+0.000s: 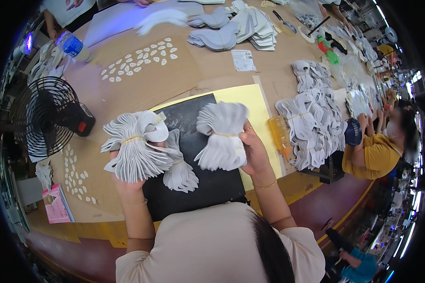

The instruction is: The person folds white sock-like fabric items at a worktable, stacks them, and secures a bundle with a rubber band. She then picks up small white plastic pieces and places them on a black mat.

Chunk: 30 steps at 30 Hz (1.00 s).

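My left hand (128,185) is closed on a fanned bundle of pale grey cut pieces (134,160), tied round the middle with a rubber band. A similar banded bundle (224,153), slightly blurred, is gripped by my right hand (256,153), its thumb on the near side. Both are held above a black mat (189,122). Between them a third banded bundle (182,175) lies on the mat, partly covered by the left-hand one. Most of my left fingers are hidden behind their bundle.
Yellow sheet (257,104) under the mat. To the right, an orange-yellow bottle (279,134) and heaped grey bundles (311,122). To the left, a black fan (47,113). Small white pieces (139,59) lie in rows farther off. A co-worker in yellow (373,153) works at right.
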### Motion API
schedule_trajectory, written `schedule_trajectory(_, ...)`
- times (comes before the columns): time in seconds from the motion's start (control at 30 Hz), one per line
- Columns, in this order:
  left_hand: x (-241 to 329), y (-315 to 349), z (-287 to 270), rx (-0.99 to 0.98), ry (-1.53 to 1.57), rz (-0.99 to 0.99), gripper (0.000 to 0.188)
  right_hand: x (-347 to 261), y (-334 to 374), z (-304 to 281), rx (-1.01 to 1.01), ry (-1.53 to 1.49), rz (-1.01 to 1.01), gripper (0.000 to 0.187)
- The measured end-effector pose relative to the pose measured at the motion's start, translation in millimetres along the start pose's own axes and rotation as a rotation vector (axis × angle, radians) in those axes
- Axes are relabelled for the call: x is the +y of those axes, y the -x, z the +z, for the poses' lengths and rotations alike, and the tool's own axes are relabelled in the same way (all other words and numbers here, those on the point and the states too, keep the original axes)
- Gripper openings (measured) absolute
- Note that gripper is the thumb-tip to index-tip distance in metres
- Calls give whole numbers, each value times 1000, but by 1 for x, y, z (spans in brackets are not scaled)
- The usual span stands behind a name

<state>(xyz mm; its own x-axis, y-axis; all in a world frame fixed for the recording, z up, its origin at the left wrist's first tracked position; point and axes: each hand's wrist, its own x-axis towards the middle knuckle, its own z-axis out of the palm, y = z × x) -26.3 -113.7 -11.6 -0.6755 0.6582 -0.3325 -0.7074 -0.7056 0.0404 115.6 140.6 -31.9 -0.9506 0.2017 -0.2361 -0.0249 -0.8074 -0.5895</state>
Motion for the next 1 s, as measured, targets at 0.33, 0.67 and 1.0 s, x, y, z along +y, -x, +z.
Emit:
schedule_trajectory(0.33,-11,-1,2,67,-51,14,53,1,8,16,0,371,-167,67)
schedule_trajectory(0.67,-11,-4,1,105,-124,49,52,0,6,5,63,285,-224,66)
schedule_trajectory(1.0,44,23,-1,-153,21,187,59,-129,-78,-67,386,1681,-317,48)
